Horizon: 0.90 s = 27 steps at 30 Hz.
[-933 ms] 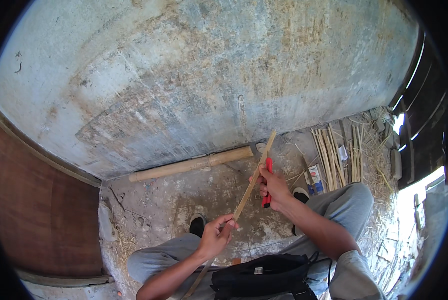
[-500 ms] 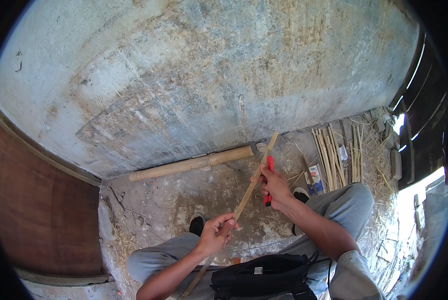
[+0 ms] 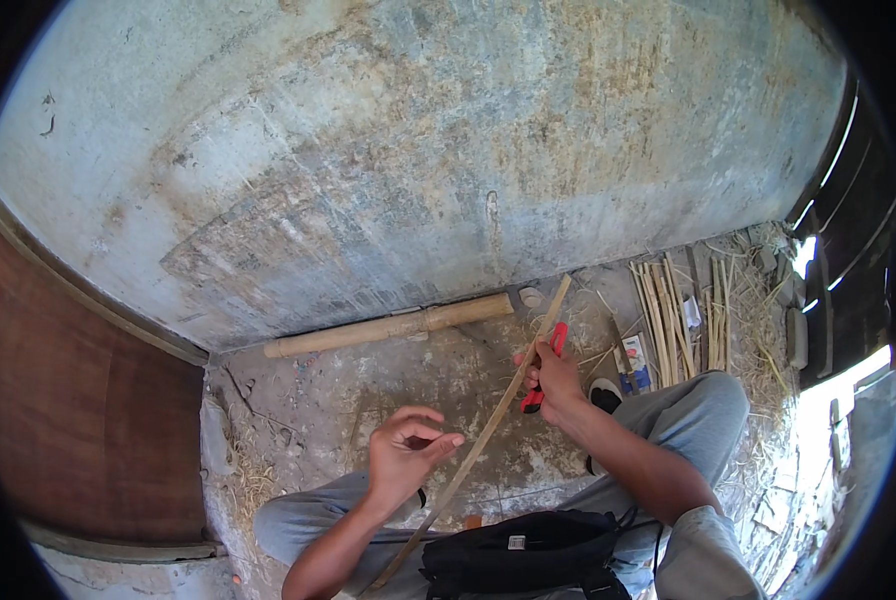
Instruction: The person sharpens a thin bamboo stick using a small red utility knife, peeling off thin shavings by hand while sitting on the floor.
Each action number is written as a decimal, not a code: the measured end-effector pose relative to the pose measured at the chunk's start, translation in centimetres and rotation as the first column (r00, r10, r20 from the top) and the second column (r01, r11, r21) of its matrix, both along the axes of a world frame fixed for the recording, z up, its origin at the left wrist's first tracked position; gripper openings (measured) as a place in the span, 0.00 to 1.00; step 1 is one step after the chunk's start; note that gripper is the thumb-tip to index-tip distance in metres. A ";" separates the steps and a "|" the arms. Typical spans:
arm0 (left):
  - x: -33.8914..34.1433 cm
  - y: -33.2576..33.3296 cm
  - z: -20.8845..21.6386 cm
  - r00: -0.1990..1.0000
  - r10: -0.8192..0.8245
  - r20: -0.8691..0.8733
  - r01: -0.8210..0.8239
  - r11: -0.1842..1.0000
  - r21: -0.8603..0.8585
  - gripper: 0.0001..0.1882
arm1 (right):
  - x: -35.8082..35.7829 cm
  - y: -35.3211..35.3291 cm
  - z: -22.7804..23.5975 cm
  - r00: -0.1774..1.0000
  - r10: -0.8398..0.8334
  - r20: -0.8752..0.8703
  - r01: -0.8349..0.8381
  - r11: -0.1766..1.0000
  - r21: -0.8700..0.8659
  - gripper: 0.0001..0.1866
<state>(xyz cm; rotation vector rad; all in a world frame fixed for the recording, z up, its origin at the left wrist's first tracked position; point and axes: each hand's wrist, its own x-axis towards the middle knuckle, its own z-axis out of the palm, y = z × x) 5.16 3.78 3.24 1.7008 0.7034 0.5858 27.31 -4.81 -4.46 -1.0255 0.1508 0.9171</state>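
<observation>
A long, narrow bamboo strip (image 3: pixel 489 428) slants from beyond my right hand down to my lap at the lower left. My right hand (image 3: pixel 560 382) is closed round the strip's upper part and also grips a red utility knife (image 3: pixel 558 338). The knife's middle is covered by my fingers, and I cannot make out its blade. My left hand (image 3: pixel 404 462) hovers just left of the strip, apart from it, with its thumb and curved fingers spread and nothing between them.
A thick bamboo pole (image 3: pixel 398 328) lies along the foot of the stained wall (image 3: pixel 448 130). Several split bamboo sticks (image 3: pixel 665 318), a long blade (image 3: pixel 618 340) and a small printed packet (image 3: pixel 638 362) lie to the right. A black bag (image 3: pixel 518 548) sits at my lap. Brown panel (image 3: pixel 88 400) on the left.
My left hand has let go of the strip and moved up and left, its fingers opening. The right hand still holds strip and knife, and the knife has tilted further to the right.
</observation>
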 end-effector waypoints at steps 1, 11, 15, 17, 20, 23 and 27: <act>-0.3 -0.4 1.1 1.000 -0.001 0.000 0.001 1.000 0.000 0.17 | -0.1 0.1 0.1 1.000 -0.003 -0.005 0.003 1.000 0.007 0.13; -2.4 -4.8 11.8 0.858 -0.321 0.401 0.499 0.708 -0.500 0.50 | 0.4 0.3 -0.2 0.997 0.014 -0.081 -0.010 0.999 0.054 0.11; -1.7 -8.4 16.1 0.636 -0.300 0.711 0.672 0.668 -0.319 0.51 | 0.5 0.2 0.0 0.994 -0.002 -0.110 0.005 1.000 0.023 0.10; 0.8 -9.5 17.4 0.273 -0.197 0.942 0.801 0.589 -0.109 0.59 | 0.5 0.4 0.1 0.997 0.011 -0.077 -0.010 1.000 0.012 0.13; -1.2 -8.9 18.9 0.189 -0.150 0.971 0.894 0.435 -0.107 0.65 | 0.9 0.1 -0.3 0.999 0.012 -0.049 -0.013 1.000 -0.003 0.13; -0.9 -7.2 21.8 0.431 -0.341 0.835 0.895 0.280 -0.348 0.65 | 0.9 -0.2 -0.4 0.999 0.019 -0.026 -0.019 1.000 -0.016 0.12; -1.7 -5.8 18.1 0.101 -0.467 0.878 0.916 0.388 0.101 0.65 | -0.1 0.9 0.1 0.997 0.020 -0.081 -0.020 1.000 0.005 0.09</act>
